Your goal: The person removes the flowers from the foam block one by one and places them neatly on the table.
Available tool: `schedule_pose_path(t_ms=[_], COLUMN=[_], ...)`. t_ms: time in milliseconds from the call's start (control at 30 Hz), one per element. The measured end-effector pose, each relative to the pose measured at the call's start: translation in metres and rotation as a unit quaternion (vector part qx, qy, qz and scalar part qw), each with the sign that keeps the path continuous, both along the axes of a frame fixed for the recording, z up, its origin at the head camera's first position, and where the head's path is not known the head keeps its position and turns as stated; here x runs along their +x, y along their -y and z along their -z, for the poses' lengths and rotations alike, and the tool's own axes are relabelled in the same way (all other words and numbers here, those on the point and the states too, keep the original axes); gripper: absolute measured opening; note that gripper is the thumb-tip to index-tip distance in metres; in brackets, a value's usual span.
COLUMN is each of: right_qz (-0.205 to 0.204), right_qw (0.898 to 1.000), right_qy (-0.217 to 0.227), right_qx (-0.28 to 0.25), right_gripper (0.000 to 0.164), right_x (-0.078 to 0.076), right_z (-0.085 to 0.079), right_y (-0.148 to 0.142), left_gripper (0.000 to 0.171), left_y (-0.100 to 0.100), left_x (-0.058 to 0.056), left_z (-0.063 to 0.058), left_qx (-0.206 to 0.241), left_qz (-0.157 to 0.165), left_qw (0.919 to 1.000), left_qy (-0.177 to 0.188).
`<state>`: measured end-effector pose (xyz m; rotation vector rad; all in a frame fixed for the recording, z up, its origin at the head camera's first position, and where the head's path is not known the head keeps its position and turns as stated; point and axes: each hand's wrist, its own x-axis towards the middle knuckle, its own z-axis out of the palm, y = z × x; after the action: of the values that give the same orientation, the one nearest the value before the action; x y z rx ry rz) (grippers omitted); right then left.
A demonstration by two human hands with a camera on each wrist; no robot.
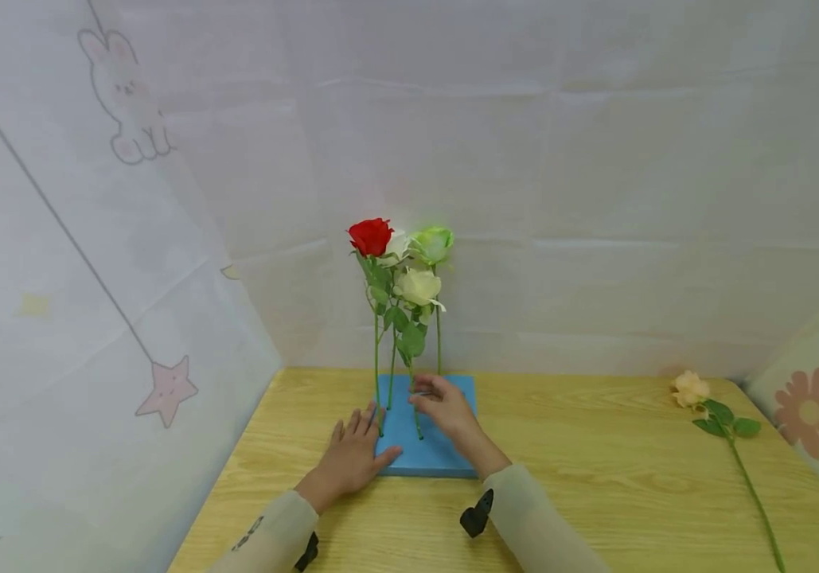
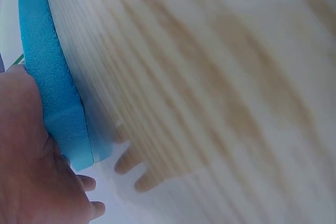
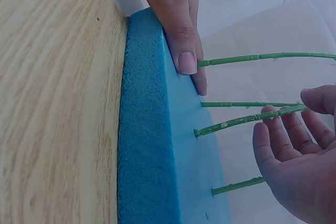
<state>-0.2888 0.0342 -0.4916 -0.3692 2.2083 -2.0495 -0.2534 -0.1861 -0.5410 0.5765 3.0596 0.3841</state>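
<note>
A blue foam block [image 1: 427, 461] lies on the table with several upright roses stuck in it: a red rose [image 1: 371, 237], a white one partly hidden behind, a pale green rose [image 1: 433, 244] and a cream rose [image 1: 419, 287] in front. My right hand [image 1: 450, 410] holds the cream rose's green stem [image 3: 231, 124] between thumb and fingers, a little above the foam. My left hand [image 1: 352, 455] rests spread over the block's left edge, the thumb on top, close to the red rose's stem [image 3: 247, 57]. The left wrist view shows that hand against the block's side [image 2: 58, 82].
A peach rose [image 1: 691, 389] with leaves and a long stem lies on the right side of the wooden table [image 1: 595, 477]. Pale fabric [image 1: 595, 199] hangs behind the block, and printed fabric [image 1: 94, 318] borders the table on the left.
</note>
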Motion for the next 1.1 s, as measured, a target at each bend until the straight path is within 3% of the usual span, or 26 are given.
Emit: schedule_pose_path(t_ms=[267,433,633,1100], right_qz=[0.003,0.007,0.021,0.016], right_qw=[1.0,0.999,1.0,1.0], right_qy=[0.004,0.021,0.012,0.003], right_qx=[-0.008,-0.025,0.002,-0.013], right_gripper=[0.049,0.04,0.031,0.035], right_x=[-0.005,-0.004,-0.002,0.003], right_z=[0.001,0.001,0.001,0.0], right_y=[0.01,0.015,0.013,0.01], left_gripper=[0.087,0.089,0.091,0.091], left_y=[0.002,0.003,0.002,0.0], left_x=[-0.002,-0.003,-0.003,-0.006], left_z=[-0.002,0.003,0.008,0.008], left_qx=[-0.003,0.004,0.011,-0.008], left_qz=[-0.003,0.004,0.009,-0.003], left_qw=[1.0,1.0,0.9999,0.9999], left_qy=[0.003,-0.003,-0.004,0.014])
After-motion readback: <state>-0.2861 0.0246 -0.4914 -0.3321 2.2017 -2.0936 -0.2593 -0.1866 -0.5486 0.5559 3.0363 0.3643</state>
